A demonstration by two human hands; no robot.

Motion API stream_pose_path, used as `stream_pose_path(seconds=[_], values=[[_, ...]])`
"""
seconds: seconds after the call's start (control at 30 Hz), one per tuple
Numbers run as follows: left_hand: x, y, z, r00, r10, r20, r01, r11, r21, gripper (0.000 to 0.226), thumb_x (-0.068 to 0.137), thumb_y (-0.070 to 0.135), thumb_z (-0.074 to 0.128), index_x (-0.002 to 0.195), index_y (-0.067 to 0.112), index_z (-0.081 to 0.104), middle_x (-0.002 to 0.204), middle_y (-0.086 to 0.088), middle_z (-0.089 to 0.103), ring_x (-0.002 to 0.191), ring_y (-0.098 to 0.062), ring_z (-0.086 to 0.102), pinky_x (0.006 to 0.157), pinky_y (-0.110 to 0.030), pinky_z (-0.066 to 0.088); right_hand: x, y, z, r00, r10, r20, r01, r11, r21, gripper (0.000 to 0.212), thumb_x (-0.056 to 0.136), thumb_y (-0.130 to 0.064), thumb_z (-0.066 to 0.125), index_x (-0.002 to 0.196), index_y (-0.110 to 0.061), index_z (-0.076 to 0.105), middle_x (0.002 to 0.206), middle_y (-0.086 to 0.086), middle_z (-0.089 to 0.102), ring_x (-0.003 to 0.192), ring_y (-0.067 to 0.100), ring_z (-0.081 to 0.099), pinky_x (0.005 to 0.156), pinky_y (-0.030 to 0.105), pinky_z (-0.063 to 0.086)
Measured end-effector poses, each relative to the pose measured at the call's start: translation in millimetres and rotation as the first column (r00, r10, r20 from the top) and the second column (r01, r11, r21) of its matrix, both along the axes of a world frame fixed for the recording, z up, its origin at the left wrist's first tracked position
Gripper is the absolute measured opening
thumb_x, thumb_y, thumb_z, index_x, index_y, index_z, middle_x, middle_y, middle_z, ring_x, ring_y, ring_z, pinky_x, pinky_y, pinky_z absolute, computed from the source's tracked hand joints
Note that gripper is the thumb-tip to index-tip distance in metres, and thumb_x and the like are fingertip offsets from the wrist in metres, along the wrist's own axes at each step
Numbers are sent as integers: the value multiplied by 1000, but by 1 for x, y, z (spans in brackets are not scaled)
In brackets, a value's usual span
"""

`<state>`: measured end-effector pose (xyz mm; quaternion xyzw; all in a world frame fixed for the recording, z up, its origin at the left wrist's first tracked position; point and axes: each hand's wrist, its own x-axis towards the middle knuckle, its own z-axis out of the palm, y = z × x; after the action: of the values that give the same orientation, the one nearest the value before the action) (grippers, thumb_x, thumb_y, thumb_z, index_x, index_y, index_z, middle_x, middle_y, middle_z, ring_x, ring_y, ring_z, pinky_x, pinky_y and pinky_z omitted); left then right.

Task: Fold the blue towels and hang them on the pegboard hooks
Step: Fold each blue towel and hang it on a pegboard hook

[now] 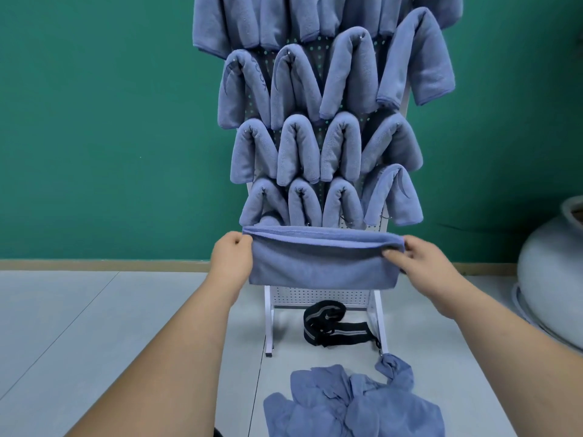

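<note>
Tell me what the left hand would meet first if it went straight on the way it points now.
Probably the lowest left hanging towel on the pegboard. The left hand, gripping the left end of the folded towel, points up and forward toward it. Depth is unclear, so this is a guess.

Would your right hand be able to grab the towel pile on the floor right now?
Probably not yet. The right hand pinches one end of the folded towel, the left hand the other. Nothing blocks the floor pile once it lets go.
</note>
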<state>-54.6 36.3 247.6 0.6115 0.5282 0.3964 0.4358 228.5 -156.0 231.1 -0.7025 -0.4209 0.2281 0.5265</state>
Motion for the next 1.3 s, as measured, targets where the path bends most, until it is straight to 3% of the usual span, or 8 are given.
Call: stream_pose_path(seconds=[0.17, 0.4, 0.5, 0.57, 0.83, 0.97, 1.1, 1.3], values=[[11, -5, 7, 953, 33, 301, 24, 983, -184, 38, 90, 41, 56, 102, 6, 65, 92, -3, 66, 82, -24, 56, 78, -42, 50, -13, 8, 20, 965, -182, -188, 220, 954, 206, 26, 104, -37, 65, 95, -12, 65, 87, -4, 68, 79, 12, 60, 73, 30, 45], [22, -3, -11, 988, 96, 124, -88, 994, -68, 37, 103, 32, 60, 70, 18, 50, 72, -1, 47, 70, -27, 39, 67, -36, 37, -3, 10, 7, 922, -299, -245, 310, 951, 4, 22, 91, -33, 82, 107, -20, 73, 95, -2, 78, 87, 20, 71, 73, 33, 52], [16, -5, -16, 997, 44, 62, -32, 984, -176, 15, 97, 21, 72, 101, 20, 58, 92, -1, 62, 87, -31, 60, 82, -38, 54, 7, 9, -5, 929, -309, -206, 295, 951, -95, 46, 91, -21, 80, 133, -27, 62, 109, -6, 76, 108, 21, 69, 89, 39, 53], [11, -4, -17, 998, -18, 55, 30, 975, -220, 34, 94, 14, 76, 120, 22, 56, 109, -4, 67, 101, -28, 67, 96, -45, 58, 11, 6, -8, 948, -263, -177, 253, 964, -77, 50, 96, -12, 73, 138, -36, 60, 120, -8, 73, 117, 19, 65, 99, 42, 51], [8, -6, -14, 969, -222, 112, 226, 974, -28, 25, 99, 0, 65, 108, 21, 75, 108, 1, 78, 106, -14, 72, 79, -17, 49, 11, 1, 3, 984, -147, -101, 147, 989, -7, 31, 98, -3, 63, 102, -28, 82, 102, -15, 80, 111, 11, 68, 91, 29, 45], [4, -6, -21, 915, -350, -201, 370, 926, 73, 40, 82, 14, 86, 117, 31, 74, 117, 13, 66, 104, -8, 63, 79, -20, 47, 10, -7, 2, 988, -13, 157, 33, 991, -130, 39, 79, -18, 89, 114, -33, 78, 112, -20, 74, 108, 4, 67, 92, 27, 52], [6, -4, -22, 804, -305, -510, 438, 885, 162, 35, 81, 8, 77, 108, 30, 78, 111, 12, 64, 98, -13, 63, 74, -24, 48, 8, -8, 3, 864, 93, 496, 81, 944, -318, 37, 77, -13, 80, 100, -41, 74, 101, -21, 73, 95, 8, 66, 70, 16, 46], [2, 2, -18, 903, -311, -297, 343, 938, 59, 10, 86, 25, 77, 80, 17, 75, 71, 4, 62, 66, -15, 51, 62, -29, 44, 14, -13, 4, 947, -52, 318, 141, 954, -263, 9, 81, -20, 72, 79, -27, 77, 71, -8, 71, 68, 17, 59, 61, 29, 48]])
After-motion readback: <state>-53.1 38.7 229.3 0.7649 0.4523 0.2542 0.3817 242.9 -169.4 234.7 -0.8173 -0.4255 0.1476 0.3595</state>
